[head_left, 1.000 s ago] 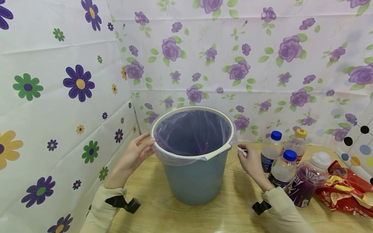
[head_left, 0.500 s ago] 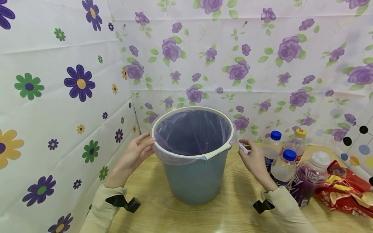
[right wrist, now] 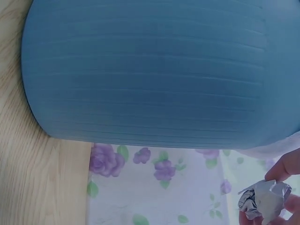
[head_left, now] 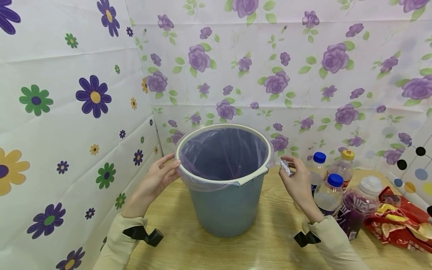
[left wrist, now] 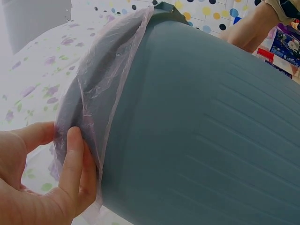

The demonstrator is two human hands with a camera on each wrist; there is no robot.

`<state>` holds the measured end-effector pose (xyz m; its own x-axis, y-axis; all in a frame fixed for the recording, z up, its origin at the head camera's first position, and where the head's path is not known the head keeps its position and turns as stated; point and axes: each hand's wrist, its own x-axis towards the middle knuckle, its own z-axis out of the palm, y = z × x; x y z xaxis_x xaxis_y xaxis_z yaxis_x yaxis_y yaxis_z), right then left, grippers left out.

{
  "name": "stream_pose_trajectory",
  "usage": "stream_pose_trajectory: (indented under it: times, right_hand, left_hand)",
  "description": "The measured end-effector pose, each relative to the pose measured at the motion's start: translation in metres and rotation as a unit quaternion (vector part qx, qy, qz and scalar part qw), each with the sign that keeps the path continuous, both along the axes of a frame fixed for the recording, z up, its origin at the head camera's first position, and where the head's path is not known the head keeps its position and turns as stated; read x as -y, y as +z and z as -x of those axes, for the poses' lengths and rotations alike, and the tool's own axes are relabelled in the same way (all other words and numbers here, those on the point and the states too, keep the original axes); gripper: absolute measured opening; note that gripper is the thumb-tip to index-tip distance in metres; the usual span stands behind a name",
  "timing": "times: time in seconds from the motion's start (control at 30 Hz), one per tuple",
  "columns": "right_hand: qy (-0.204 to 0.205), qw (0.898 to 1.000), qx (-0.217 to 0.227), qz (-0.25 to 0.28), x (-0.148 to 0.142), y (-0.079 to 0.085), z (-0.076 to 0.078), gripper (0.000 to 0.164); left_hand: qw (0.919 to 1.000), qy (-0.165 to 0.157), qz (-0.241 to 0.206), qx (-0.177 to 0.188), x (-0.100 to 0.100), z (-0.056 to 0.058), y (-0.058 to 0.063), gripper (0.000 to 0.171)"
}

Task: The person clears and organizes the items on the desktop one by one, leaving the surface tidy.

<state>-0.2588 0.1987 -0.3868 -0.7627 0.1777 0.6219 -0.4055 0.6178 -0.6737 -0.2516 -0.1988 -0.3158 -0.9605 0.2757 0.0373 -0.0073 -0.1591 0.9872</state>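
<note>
A blue-grey trash bin (head_left: 225, 213) with a cream rim stands upright on the wooden table, lined with a thin, see-through pinkish bag (head_left: 197, 183) folded over its edge. At the bin's left side my left hand (head_left: 153, 183) holds the rim, thumb on top and fingers against the outside over the bag, as the left wrist view shows. To the right of the bin, apart from it, my right hand (head_left: 298, 183) pinches a crumpled piece of silver and white foil (right wrist: 266, 199) between thumb and fingers. The foil is partly covered by the fingers.
Several plastic bottles stand right of my right hand: two blue-capped ones (head_left: 335, 180), a yellow-capped one (head_left: 347, 154) and a purple-labelled one with a white lid (head_left: 370, 185). A red snack bag (head_left: 401, 219) lies beyond them. Flowered cloth (head_left: 233, 75) hangs behind and left.
My right hand has moved slightly right, away from the bin, with the crumpled foil, which now shows more. My left hand stays at the rim; the bin has not moved.
</note>
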Motion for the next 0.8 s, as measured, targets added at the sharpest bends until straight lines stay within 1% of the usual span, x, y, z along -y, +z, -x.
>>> stream_pose_trajectory:
  times: [0.33, 0.63, 0.8]
  right_hand:
    - [0.005, 0.998, -0.055, 0.025, 0.003, 0.001, -0.002, 0.033]
    - [0.012, 0.996, -0.083, 0.024, 0.007, 0.014, -0.009, 0.033]
    - [0.018, 0.995, -0.088, 0.037, 0.008, 0.021, -0.011, 0.033]
  left_hand:
    - [1.0, -0.001, 0.0, -0.001, 0.0, 0.001, -0.001, 0.075]
    - [0.9999, -0.006, -0.012, -0.01, -0.001, 0.001, 0.0, 0.071]
    - [0.9998, -0.007, -0.014, -0.01, 0.0, 0.001, -0.001, 0.07]
